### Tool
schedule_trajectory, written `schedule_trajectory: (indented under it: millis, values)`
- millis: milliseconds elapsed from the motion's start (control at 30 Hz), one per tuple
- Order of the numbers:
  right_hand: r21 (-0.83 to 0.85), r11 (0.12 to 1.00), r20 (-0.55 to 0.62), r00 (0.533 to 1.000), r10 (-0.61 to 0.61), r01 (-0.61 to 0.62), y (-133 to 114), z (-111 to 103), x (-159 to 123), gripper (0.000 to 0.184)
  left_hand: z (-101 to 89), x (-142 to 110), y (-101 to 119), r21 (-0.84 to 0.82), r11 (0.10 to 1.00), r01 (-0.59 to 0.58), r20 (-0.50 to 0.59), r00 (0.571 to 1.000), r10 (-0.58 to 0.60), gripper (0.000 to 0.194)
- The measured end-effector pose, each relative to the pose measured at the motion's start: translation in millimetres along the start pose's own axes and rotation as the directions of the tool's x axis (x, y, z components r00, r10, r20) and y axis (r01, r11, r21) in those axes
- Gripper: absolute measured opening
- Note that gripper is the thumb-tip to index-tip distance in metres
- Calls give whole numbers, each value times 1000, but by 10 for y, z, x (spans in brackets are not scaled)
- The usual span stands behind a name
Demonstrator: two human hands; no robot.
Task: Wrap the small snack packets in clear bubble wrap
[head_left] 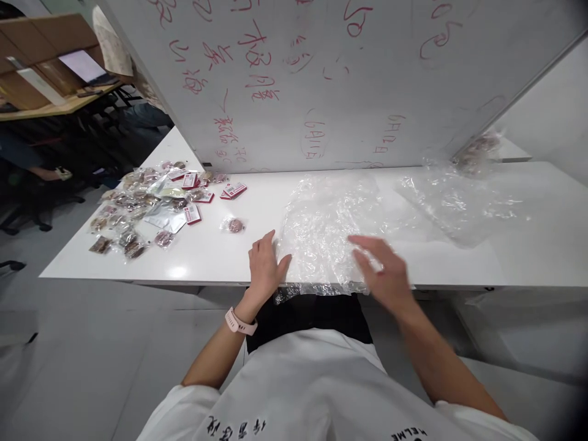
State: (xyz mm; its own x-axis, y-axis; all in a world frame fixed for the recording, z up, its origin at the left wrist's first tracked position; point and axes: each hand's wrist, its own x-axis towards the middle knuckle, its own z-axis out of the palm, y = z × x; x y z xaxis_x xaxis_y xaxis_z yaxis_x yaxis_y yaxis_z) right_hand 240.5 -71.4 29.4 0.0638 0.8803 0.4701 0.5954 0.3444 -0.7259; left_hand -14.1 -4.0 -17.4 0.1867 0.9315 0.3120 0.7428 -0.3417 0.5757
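A crinkled clear plastic bag (316, 226) lies flat in front of me, its near edge hanging over the table's front edge. At its left side rests my left hand (265, 264), open, thumb apart from the fingers. My right hand (383, 272) is above the right part of the bag, open and slightly blurred, with thumb and index finger apart; whether it touches the plastic I cannot tell. Another clear plastic bag (463, 208) is spread on the table to the right. One small wrapped round reddish item (236, 225) sits alone left of my left hand.
Many small wrapped items (133, 208) are heaped at the table's left, with red-and-white boxes (192, 214) and a silver pouch (166, 216) among them. A whiteboard (285, 79) with red writing stands along the back. Another person (138, 86) is behind it at left, near a laptop (85, 66).
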Motion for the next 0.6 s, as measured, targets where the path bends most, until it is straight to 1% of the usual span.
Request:
schedule_trajectory:
  millis: [33,67,100,167,200,233,267,300,333,400,433,500,567,600]
  values:
    - [-37,994,-89,991,101,-105,165,-105,89,28,8,13,2,-33,999,40,18,999,-40,59]
    - [-46,979,-149,970,190,-199,342,-200,172,30,11,31,24,-98,992,76,55,996,-71,56]
    - [-39,965,-179,952,248,-259,519,-282,244,33,1,52,62,-186,977,107,98,991,-90,50]
    - [-36,947,-175,935,309,-319,822,-397,336,37,-81,88,163,-408,901,144,149,985,-90,39]
    - [-52,942,-159,934,320,-332,932,-430,356,38,-164,98,213,-517,844,143,138,987,-82,34]
    - [-83,937,-141,935,326,-339,1006,-448,361,39,-276,101,255,-607,786,121,93,992,-81,31]
    - [-126,933,-127,938,322,-337,1044,-452,356,41,-414,95,284,-670,738,82,21,996,-92,28]
    - [-179,930,-118,945,305,-322,1048,-443,347,42,-572,80,296,-706,708,38,-62,992,-114,25]
    - [-239,926,-121,955,271,-293,1023,-425,340,43,-741,56,290,-711,703,-9,-158,977,-146,20]
    - [-348,916,-147,976,158,-201,909,-369,347,43,-1075,-19,229,-672,737,-67,-313,928,-202,10]
    - [-385,911,-158,983,93,-148,836,-337,366,42,-1226,-68,180,-651,757,-64,-360,903,-234,10]
    - [-409,911,-158,987,-8,-58,687,-271,431,40,-1476,-183,64,-615,788,-26,-436,844,-313,17]
    - [-383,924,-94,994,-50,10,563,-195,509,40,-1652,-309,-44,-584,810,55,-482,779,-400,29]
    - [-363,931,-32,998,-52,37,517,-148,541,40,-1717,-372,-86,-571,815,96,-496,751,-436,33]
